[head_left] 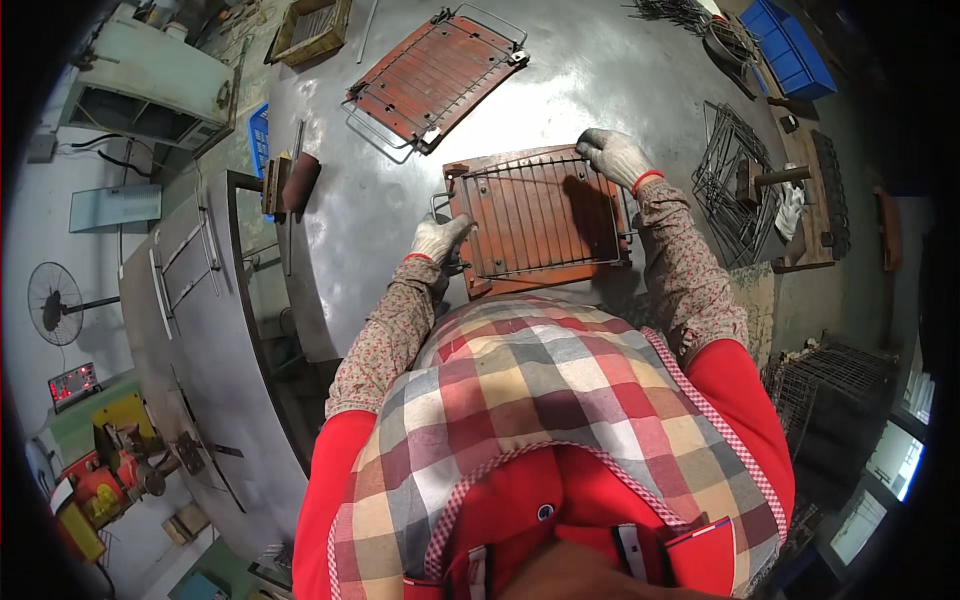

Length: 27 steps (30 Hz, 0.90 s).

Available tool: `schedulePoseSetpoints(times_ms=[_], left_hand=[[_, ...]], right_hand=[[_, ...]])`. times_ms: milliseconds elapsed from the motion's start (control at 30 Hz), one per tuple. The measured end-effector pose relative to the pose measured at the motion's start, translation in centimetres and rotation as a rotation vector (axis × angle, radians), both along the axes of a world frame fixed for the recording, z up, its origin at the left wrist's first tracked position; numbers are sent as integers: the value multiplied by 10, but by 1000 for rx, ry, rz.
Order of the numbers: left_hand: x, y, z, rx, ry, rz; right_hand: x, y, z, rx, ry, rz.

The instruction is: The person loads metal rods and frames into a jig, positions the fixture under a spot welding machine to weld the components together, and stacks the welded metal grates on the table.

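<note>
A reddish-brown jig board lies in front of me on the metal table, with a wire rack of thin parallel rods on it. Bent wire handles stick out at its left and right sides. My left hand, in a pale glove, is closed at the left edge of the rack, its fingertips partly hidden. At the far right corner of the board, my gloved right hand has its fingers curled together; what they pinch, if anything, is hidden. The right hand casts a dark shadow over the rods.
A second jig board with a wire rack lies farther back. Loose bent wire frames are piled at the right, beside a wooden block with a metal post. A blue bin stands far right, a tray of rods far left.
</note>
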State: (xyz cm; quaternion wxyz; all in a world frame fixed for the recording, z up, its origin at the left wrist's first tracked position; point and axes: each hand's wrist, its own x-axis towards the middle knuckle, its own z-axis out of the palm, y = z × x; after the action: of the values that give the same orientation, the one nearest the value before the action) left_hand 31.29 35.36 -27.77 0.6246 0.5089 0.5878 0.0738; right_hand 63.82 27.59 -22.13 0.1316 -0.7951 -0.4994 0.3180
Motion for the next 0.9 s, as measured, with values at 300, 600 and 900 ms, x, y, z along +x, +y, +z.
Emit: schedulePoseSetpoints(times_ms=[300, 600, 900], left_hand=[[6, -6, 1, 257, 314, -70], [8, -8, -1, 348, 359, -145], [7, -7, -2, 370, 308, -111]], right_hand=[[-23, 12, 42, -29, -332, 130], [-42, 9, 52, 130, -385, 147], [-1, -72, -54, -316, -267, -350]])
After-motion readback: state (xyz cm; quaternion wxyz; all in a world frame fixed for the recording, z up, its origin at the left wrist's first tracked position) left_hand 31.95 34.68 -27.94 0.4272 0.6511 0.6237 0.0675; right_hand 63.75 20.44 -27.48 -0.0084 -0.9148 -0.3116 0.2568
